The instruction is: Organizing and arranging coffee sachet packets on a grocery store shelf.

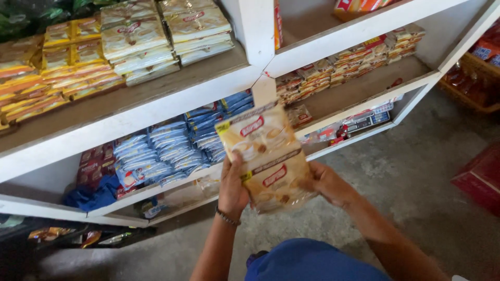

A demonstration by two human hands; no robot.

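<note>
A strip of tan sachet packets [264,156] with red labels hangs upright in front of the white shelves. My left hand [232,187], a thin band on its wrist, grips the strip's left edge near the middle. My right hand [325,183] holds the lower right edge. Both hands are at the height of the lower shelf, just in front of the white upright post [263,88].
White wooden shelves [156,104] carry stacks of cream and yellow packets [140,39] on top, blue sachets [166,145] and red packs [94,164] below, and more small packs [354,62] at right. A red box [482,177] stands on the concrete floor [406,171] at right.
</note>
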